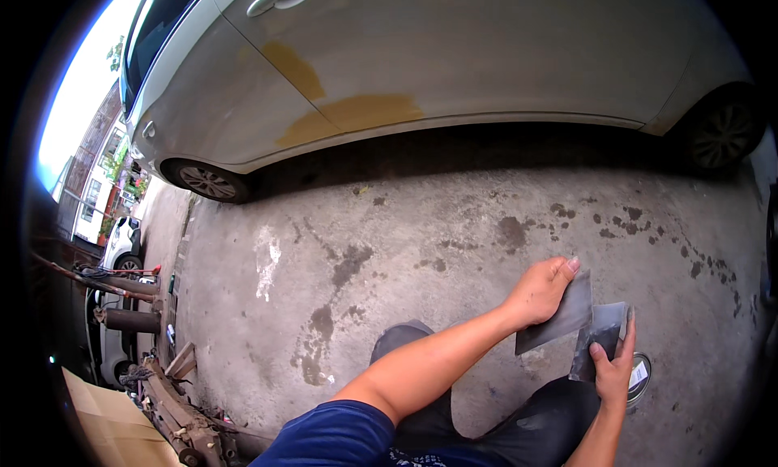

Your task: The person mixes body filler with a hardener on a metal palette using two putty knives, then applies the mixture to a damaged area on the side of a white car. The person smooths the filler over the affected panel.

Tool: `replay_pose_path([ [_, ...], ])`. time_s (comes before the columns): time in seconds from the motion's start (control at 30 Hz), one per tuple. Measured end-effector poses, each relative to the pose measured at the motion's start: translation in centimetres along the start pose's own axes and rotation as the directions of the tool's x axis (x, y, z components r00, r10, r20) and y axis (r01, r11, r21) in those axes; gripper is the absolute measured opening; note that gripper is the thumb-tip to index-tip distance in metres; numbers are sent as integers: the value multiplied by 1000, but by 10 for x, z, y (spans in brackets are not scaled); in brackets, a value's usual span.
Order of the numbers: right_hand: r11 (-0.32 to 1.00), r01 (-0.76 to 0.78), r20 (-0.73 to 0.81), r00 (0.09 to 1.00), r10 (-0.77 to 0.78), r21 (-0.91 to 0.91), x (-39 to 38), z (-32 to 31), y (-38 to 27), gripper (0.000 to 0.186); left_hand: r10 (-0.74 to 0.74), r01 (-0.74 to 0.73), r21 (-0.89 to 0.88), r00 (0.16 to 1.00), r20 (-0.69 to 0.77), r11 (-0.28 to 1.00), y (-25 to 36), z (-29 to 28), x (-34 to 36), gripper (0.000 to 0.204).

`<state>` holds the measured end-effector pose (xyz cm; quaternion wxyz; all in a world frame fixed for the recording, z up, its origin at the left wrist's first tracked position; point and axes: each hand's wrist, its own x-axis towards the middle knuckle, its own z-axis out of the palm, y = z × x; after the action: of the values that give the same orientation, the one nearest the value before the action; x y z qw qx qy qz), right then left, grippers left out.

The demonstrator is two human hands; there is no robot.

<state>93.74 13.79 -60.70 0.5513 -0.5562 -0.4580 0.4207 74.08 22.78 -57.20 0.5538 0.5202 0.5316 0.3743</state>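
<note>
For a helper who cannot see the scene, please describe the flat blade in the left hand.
Below the silver car, over the stained concrete, the left hand pinches a flat grey blade. It is larger and plainer than the smeared one beside it.

The left hand (539, 293) grips a dark flat spreader (561, 317) just beside the right hand (613, 371) — which holds a second blade (604, 331) — above an open tin (640, 376), the car (454, 53) beyond.
</note>
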Motion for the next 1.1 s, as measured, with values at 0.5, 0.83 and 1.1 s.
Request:
replay_pose_path([
  [0.5,834,199,407,913,34,-515,-15,-54,-15,26,100,-161,122,911,401,979,-4,42,-33,19],
  [0.83,926,85,176,984,-21,-367,-18,-92,-7,37,100,-255,190,807,583,948,4,52,-33,22],
  [1.1,991,-121,-64,991,118,-54,-17,-69,12,31,-101,134,-58,916,389,989,-17,85,-29,22],
])
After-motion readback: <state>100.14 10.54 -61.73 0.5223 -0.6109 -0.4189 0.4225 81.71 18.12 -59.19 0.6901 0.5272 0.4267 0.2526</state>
